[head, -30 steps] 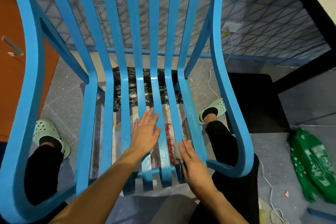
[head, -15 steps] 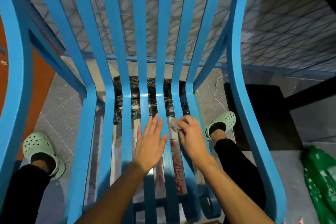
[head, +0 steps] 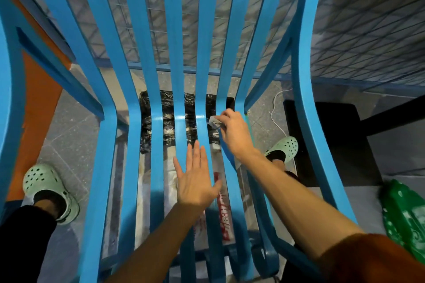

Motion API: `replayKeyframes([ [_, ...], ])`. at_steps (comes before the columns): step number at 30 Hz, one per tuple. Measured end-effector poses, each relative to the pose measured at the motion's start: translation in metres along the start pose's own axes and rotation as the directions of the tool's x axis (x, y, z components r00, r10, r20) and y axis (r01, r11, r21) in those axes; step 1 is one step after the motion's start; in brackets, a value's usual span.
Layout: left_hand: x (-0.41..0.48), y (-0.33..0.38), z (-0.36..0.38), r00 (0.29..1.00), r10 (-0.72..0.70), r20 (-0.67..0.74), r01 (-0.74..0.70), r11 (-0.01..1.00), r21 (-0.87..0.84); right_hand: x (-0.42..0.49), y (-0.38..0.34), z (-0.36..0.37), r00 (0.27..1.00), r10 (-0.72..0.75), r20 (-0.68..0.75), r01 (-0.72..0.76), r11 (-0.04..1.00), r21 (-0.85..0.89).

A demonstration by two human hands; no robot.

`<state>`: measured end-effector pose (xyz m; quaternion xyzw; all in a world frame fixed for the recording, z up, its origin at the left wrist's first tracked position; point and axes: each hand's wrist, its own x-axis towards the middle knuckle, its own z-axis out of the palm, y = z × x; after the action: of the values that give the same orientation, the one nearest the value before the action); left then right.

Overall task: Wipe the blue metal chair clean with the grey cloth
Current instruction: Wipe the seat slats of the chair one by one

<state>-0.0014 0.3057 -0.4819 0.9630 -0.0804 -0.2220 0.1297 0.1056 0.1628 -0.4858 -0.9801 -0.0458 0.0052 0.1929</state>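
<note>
- Here, the right hand (head: 234, 132) forms the grip. Its curled fingers and thumb pinch a small crumpled wad of grey cloth (head: 214, 122), and only a pale, wrinkled edge shows past the knuckles.
- The cloth is pressed against the blue metal chair (head: 158, 71), at the bend where the seat turns up into the back, on a slat toward the person's right.
- The left hand (head: 195, 181) grasps nothing. It lies flat, palm down, with straight fingers across the middle slats of the seat, nearer the person than the right hand.
- The chair is made of long, flat, smooth-painted strips with gaps between them. Broader curved bands run down each side, and a faint sheen shows at the bend.
- A rust-coloured sleeve (head: 372, 257) covers the right upper arm; both forearms are bare.
- Through the gaps, a crinkled black plastic sheet (head: 166, 131) lies on the floor under the bend. A clear wrapper with red print (head: 224, 209) lies under the seat.
- The floor (head: 73, 131) is grey speckled tile, and mint-green perforated clogs (head: 46, 181) stand one at each side of the chair.
- A thin white cable (head: 276, 108) loops to the right beside a dark mat (head: 333, 140), and a glossy green bag (head: 404, 220) lies at the right edge.
- A wire mesh panel (head: 356, 18) stands behind the chair back.
</note>
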Motion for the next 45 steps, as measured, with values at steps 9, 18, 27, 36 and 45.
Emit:
replayKeyframes([
  [9, -0.057, 0.027, 0.015, 0.999, -0.033, 0.014, 0.033, 0.999, 0.026, -0.151, -0.023, -0.018, 0.992, 0.118, 0.041, -0.125, 0.964, 0.234],
  [18, -0.061, 0.02, 0.011, 0.999, -0.002, 0.036, 0.004, 0.999, -0.049, -0.278, -0.028, -0.076, 0.975, 0.202, 0.097, -0.219, 0.949, 0.228],
  [27, -0.082, -0.012, 0.019, 0.983, 0.149, 0.109, -0.151, 0.988, 0.012, -0.311, -0.021, -0.064, 0.941, 0.276, 0.196, -0.298, 0.95, 0.097],
  [36, -0.081, -0.016, 0.037, 0.984, 0.157, 0.09, -0.163, 0.985, 0.062, -0.232, -0.007, -0.05, 0.939, 0.321, 0.12, -0.34, 0.917, 0.209],
  [45, -0.08, -0.017, 0.038, 0.984, 0.149, 0.093, -0.154, 0.987, 0.053, -0.156, 0.012, -0.033, 0.947, 0.311, 0.076, -0.32, 0.933, 0.165],
])
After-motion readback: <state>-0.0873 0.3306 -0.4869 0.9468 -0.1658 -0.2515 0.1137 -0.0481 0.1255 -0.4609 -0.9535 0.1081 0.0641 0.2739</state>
